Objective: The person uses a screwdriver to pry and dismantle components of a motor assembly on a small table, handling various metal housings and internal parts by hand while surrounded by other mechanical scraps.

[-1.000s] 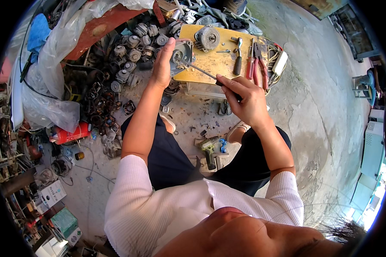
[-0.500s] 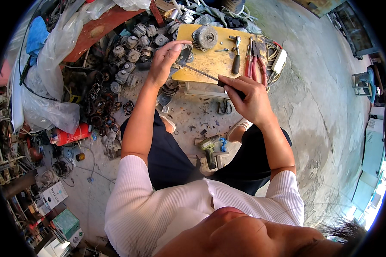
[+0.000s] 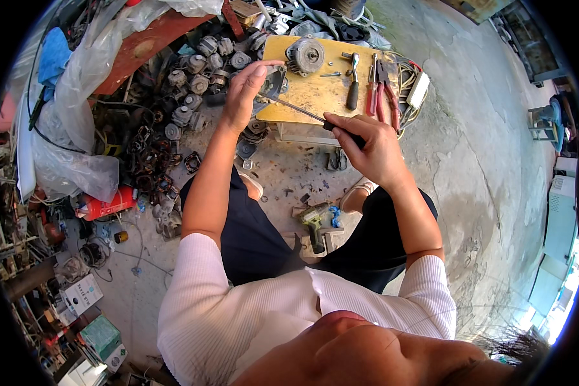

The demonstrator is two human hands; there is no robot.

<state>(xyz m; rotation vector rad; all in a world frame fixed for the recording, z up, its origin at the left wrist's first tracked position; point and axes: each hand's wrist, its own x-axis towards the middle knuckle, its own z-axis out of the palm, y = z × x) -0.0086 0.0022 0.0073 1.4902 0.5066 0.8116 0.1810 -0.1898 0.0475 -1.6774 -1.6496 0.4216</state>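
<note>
My left hand (image 3: 243,98) grips a grey metal motor cover (image 3: 274,82), tilted up at the left edge of a worn yellow board (image 3: 296,110). My right hand (image 3: 370,145) is closed on the dark handle of a long screwdriver (image 3: 293,105), whose shaft reaches across to that cover; its tip is hard to make out. Behind, a round motor (image 3: 307,56) rests on the board beside small bolts (image 3: 331,74), a ratchet wrench (image 3: 352,90), a red-handled screwdriver (image 3: 371,93) and red-handled pliers (image 3: 386,91).
Piles of motors (image 3: 196,83) and loose windings (image 3: 154,154) lie left, with plastic sheeting (image 3: 77,116) and a red canister (image 3: 106,204). A cordless drill (image 3: 315,228) is on the floor between my feet. Cables and a white power strip (image 3: 419,90) sit right of the board.
My left hand has turned the cover so it stands more on edge, its fingers now over the top. My right hand and the screwdriver have shifted slightly.
</note>
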